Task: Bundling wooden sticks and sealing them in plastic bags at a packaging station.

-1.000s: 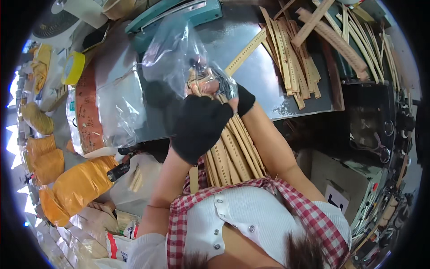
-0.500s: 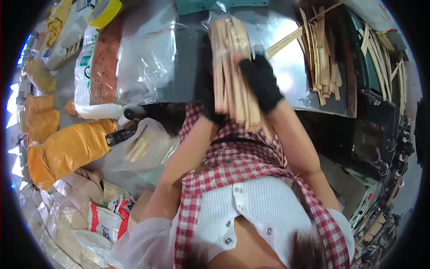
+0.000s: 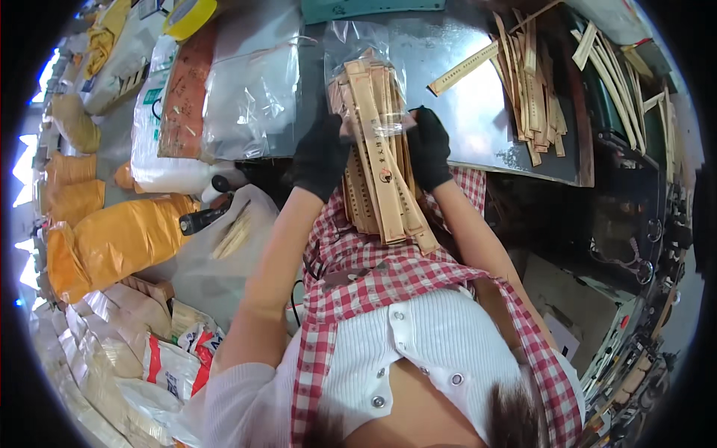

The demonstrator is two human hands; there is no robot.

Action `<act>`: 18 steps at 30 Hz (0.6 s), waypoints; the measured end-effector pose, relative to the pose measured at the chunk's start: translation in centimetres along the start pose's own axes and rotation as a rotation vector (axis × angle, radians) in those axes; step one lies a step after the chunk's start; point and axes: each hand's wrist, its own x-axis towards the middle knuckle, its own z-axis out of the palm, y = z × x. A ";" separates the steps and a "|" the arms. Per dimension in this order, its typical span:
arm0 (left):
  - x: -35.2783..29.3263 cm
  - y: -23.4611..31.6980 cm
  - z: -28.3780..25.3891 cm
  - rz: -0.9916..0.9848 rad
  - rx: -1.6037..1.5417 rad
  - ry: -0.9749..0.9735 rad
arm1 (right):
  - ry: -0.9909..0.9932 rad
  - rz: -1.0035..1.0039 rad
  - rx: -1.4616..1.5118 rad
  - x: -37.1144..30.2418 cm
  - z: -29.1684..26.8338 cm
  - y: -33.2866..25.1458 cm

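A thick bundle of flat tan printed strips (image 3: 373, 160) stands half inside a clear plastic bag (image 3: 358, 41), its lower ends fanning out above my apron. Gripping the left side of the bag's mouth is my left hand (image 3: 323, 153), in a black fingerless glove, with fingers closed. My right hand (image 3: 430, 148), gloved the same way, is closed on the right side of the bag around the bundle. The bag's far end sticks up loosely past the strips. Some fingertips are hidden behind the plastic.
More tan strips (image 3: 532, 97) lie in a loose pile on the right of the metal tabletop (image 3: 470, 138), one apart at an angle. Flat clear bags (image 3: 250, 97) are stacked on the left, beside yellow tape (image 3: 190, 19). Wrapped orange parcels (image 3: 119, 243) lie lower left.
The bundle has come nearer my body and turned, so its printed faces now show. My left hand, earlier mostly hidden behind it, now shows at its left side; my right hand moved down slightly.
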 end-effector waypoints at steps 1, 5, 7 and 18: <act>-1.8 0.3 -0.9 0.016 0.043 -0.066 | -0.105 0.015 0.052 -1.4 -1.4 0.3; -14.2 1.9 -4.8 0.013 0.223 -0.867 | -0.384 -0.140 0.277 -13.8 -7.5 2.4; -13.8 0.7 -5.6 0.068 0.081 -0.872 | -0.419 -0.035 0.155 -12.2 -9.3 -0.9; 17.6 7.6 -16.5 0.190 -0.374 -0.264 | -0.444 -0.331 0.045 14.6 -19.7 -12.2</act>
